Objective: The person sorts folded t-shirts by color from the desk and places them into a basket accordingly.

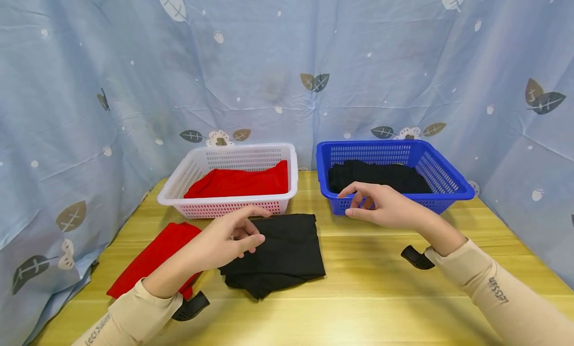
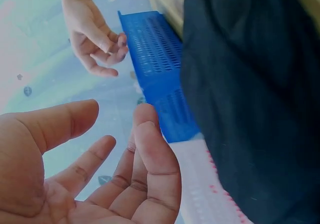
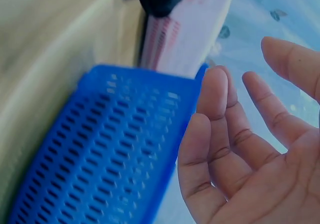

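My left hand (image 1: 235, 236) hovers over the left edge of a folded black cloth (image 1: 282, 251), fingers loosely bent and holding nothing. In the left wrist view, the black cloth (image 2: 250, 94) fills the right side, with a gap between thumb and fingers. My right hand (image 1: 385, 204), also holding nothing, is in front of the blue basket (image 1: 464, 189), its fingertips overlapping the front rim. Black cloth (image 1: 376, 175) lies inside that basket. The right wrist view has the relaxed fingers (image 3: 215, 134) beside the basket's perforated wall (image 3: 100, 149).
A white basket (image 1: 168, 199) holding red cloth (image 1: 242, 181) stands at the back left. Another red cloth (image 1: 154, 256) lies on the wooden table (image 1: 372, 296), partly behind my left forearm. A blue patterned curtain (image 1: 269, 52) closes off the back and sides.
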{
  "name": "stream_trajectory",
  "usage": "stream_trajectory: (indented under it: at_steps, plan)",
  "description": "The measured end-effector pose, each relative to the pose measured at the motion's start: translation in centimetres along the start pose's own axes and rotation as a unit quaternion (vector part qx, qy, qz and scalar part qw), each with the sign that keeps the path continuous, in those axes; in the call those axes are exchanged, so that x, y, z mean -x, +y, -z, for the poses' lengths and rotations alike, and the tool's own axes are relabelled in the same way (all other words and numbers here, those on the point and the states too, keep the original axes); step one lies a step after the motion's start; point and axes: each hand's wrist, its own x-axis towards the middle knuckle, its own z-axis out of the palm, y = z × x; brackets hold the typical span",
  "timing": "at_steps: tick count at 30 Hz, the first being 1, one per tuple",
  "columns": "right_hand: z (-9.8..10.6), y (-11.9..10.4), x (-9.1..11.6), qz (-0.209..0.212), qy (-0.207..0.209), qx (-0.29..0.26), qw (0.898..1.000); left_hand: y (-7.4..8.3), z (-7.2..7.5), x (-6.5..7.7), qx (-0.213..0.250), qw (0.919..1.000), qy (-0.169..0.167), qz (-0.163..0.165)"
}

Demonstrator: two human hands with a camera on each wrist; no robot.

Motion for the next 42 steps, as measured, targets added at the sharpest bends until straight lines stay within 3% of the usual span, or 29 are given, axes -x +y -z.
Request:
stream_trajectory:
  at_steps: [12, 22, 27, 34, 42]
  plan:
    - [-3.6, -0.1, -0.6, 0.034, -0.073, -0.063, 0.995, -3.2, -0.1, 3.4, 0.005, 0.9985, -0.02, 0.05]
    - [-5.7, -0.4, -1.5, 0.042, -0.118, -0.116, 0.985, -4.8, 0.2, 5.0, -0.021, 0.9961, -0.002, 0.086]
    - [-6.5, -0.4, -1.9, 0.041, -0.132, -0.134, 0.981, -5.5, 0.6, 5.8, -0.009, 0.9939, -0.001, 0.11]
    - [-7.2, -0.3, -2.4, 0.043, -0.147, -0.154, 0.976, -6.1, 0.9, 6.0, 0.011, 0.9889, 0.005, 0.148]
    - [-8.7, 0.2, -2.9, 0.032, -0.167, -0.163, 0.972, -6.5, -0.2, 5.2, 0.039, 0.9854, -0.016, 0.165]
